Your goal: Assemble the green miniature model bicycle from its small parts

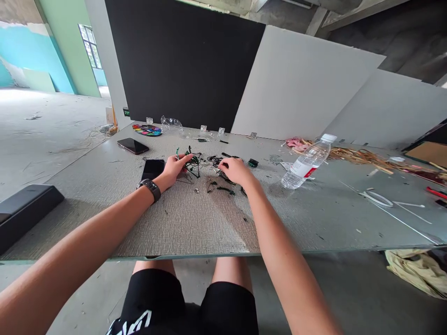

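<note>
My left hand (174,168), with a dark watch on its wrist, has its fingers closed on a tangle of dark green and black wire pieces (194,164) just above the table. To its right, my right hand (236,170) reaches into a pile of black wire bits (218,160), its fingers pinched together; what they hold is too small to make out. Loose dark scraps (225,190) lie in front of the pile. A small dark green piece (253,163) sits right of my right hand.
On the grey table (195,223) are a phone (133,146), a black flat object (153,168), a black case (30,211), a colourful palette (147,130), a water bottle (307,164), white ties (379,199) and dried strands (363,157). Upright panels (185,65) stand behind.
</note>
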Motion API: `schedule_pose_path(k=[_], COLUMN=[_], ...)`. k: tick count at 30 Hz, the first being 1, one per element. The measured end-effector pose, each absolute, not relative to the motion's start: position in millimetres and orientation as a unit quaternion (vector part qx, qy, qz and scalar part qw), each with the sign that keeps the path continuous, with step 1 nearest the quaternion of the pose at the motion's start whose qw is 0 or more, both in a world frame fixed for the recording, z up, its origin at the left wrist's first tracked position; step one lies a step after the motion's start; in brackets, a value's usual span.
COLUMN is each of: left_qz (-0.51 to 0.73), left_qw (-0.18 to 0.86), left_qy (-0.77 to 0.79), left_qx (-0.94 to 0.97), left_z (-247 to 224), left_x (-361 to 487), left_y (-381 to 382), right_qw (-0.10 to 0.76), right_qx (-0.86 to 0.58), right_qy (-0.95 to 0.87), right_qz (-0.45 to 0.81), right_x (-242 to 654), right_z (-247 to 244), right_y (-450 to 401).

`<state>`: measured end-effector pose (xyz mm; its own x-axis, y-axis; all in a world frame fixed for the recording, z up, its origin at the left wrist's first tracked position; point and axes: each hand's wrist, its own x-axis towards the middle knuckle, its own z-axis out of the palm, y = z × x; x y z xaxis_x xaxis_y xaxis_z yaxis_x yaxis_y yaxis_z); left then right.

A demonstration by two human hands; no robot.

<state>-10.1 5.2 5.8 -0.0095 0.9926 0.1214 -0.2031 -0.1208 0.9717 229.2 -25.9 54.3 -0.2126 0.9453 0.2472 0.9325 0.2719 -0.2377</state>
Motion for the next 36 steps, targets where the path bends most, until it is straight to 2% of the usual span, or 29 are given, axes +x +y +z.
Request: schedule_pose_path(k=[8,12,15,20,25,33,36], left_qz=[0.576,0.574,0.573,0.572,0.569,0.568,0.567], left_qw=[0.52,0.519,0.515,0.513,0.512,0.516,0.518], left_qy=[0.414,0.414,0.419,0.424,0.43,0.427,0.429], left_qx=[0.476,0.48,0.481,0.48,0.479,0.478,0.476], left_z=[4,3,2,2,3,3,4], left_x=[-11,-11,-12,-12,-12,-11,-11], left_y=[7,7,8,9,7,6,6], right_qw=[0.146,0.153,0.122,0.128,0.09,0.123,0.092], right_qx=[-0.592,-0.639,-0.673,-0.663,-0.667,-0.67,-0.685], right_qy=[-0.789,-0.752,-0.728,-0.737,-0.738,-0.732,-0.722], right_qz=[0.074,0.039,0.044,0.037,0.049,0.018,0.034], right_x=[241,250,256,252,250,256,257], right_z=[63,63,59,50,45,49,50], right_y=[-27,-25,-23,-18,-15,-16,-17])
